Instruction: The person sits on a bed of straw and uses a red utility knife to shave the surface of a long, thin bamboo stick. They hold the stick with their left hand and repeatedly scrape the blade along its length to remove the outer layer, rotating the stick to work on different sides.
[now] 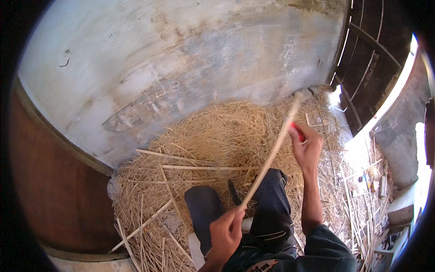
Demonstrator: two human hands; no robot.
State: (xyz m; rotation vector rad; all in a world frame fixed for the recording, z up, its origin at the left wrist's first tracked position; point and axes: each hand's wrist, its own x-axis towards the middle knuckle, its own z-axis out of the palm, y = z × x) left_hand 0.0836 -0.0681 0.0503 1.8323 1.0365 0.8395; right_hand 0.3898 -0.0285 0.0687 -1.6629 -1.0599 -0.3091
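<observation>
My left hand, low in front of my lap, is closed round the lower end of a long pale stick, which looks like split bamboo. The stick slants up to the right, its top end smeared by motion. Beside its upper part, my right hand is closed on a small red object. Only a bit of red shows past the fingers, so its kind cannot be made out. Between my knees, a dark pointed blade-like thing stands out above the shavings; its lower end is hidden.
Straw-like shavings cover the floor. Loose pale sticks lie ahead of my knees and at the left. A stained wall rises ahead, with a brown door-like panel at left. A dark plank door stands at right.
</observation>
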